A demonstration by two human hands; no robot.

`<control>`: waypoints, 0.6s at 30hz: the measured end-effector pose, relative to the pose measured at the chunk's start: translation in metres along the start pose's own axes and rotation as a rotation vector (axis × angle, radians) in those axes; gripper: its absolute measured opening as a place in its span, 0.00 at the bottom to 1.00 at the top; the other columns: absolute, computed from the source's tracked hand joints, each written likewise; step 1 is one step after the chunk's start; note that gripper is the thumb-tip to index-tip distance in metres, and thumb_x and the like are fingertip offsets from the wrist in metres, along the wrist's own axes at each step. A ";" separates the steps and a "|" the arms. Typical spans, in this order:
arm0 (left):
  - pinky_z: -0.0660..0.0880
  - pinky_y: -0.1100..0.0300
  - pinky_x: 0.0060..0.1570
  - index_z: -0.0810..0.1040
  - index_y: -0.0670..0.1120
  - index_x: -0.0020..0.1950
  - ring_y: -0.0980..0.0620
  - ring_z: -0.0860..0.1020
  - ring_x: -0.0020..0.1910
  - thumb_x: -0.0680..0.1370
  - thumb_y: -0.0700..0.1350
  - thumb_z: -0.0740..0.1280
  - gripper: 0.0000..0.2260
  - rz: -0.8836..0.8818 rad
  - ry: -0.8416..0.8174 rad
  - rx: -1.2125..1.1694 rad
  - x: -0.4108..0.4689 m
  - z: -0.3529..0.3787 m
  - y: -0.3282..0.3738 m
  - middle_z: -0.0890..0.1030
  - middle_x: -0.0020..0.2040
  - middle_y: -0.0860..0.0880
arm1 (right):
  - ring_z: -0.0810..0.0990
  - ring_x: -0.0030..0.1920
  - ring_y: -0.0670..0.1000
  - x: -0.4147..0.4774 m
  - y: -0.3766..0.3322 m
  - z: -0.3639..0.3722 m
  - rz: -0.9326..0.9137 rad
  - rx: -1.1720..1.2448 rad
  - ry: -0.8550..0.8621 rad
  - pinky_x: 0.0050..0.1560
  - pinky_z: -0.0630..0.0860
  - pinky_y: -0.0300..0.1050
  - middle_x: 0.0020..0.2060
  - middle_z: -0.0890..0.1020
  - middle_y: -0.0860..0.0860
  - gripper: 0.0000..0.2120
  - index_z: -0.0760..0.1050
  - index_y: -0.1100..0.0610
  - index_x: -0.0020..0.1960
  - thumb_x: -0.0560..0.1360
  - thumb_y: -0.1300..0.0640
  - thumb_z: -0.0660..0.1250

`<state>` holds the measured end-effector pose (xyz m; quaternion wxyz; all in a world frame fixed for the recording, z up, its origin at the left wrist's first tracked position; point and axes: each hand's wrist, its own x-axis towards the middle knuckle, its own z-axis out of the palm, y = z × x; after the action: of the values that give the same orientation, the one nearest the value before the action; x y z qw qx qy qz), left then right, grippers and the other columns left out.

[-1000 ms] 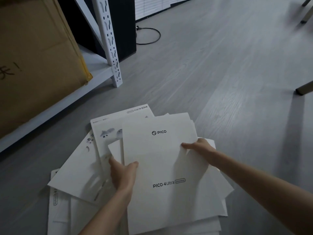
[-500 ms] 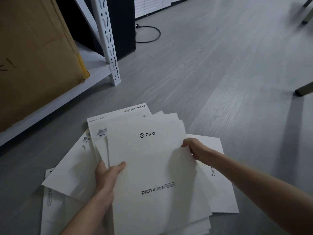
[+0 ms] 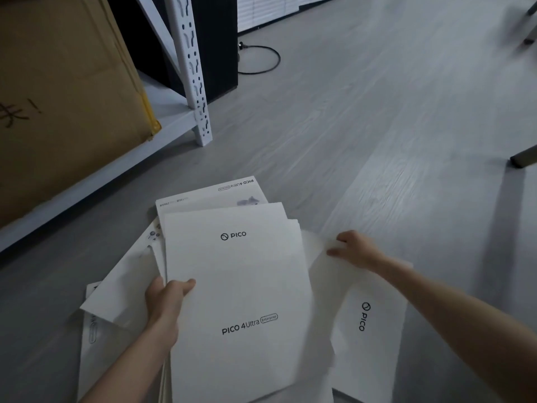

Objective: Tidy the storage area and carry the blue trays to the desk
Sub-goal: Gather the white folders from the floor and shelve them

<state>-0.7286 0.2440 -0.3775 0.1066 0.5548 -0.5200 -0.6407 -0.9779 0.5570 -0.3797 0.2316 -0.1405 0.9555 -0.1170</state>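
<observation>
Several flat white PICO packaging sheets lie in a loose pile on the grey floor. My left hand (image 3: 165, 298) grips the left edge of the stack of sheets (image 3: 241, 286), thumb on the top sheet that reads "PICO 4 Ultra Enterprise". My right hand (image 3: 353, 248) pinches the upper edge of another white sheet (image 3: 363, 338), printed "PICO", lying to the right of the stack. More sheets (image 3: 116, 298) fan out to the left under the stack. No blue tray is in view.
A white metal shelf rack (image 3: 191, 71) stands at the left with a big cardboard box (image 3: 64, 91) on its low shelf. A black cabinet (image 3: 220, 42) and a black cable (image 3: 261, 59) are behind it. A furniture leg (image 3: 523, 155) stands at the right.
My right hand left the stack's right edge and moved right onto the separate "PICO" sheet. My left hand kept its hold on the stack, now squared up over the sheets below.
</observation>
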 end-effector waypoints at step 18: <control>0.77 0.51 0.54 0.71 0.43 0.61 0.39 0.80 0.55 0.64 0.51 0.72 0.28 0.029 0.031 0.246 -0.003 0.023 0.011 0.79 0.57 0.43 | 0.80 0.38 0.50 -0.032 -0.088 0.037 0.246 0.752 -0.060 0.35 0.76 0.42 0.41 0.81 0.51 0.19 0.75 0.62 0.60 0.71 0.63 0.75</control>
<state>-0.7514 0.2544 -0.3708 0.0548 0.5660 -0.6008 -0.5618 -0.9141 0.4799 -0.3730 0.3068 0.0662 0.8485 -0.4260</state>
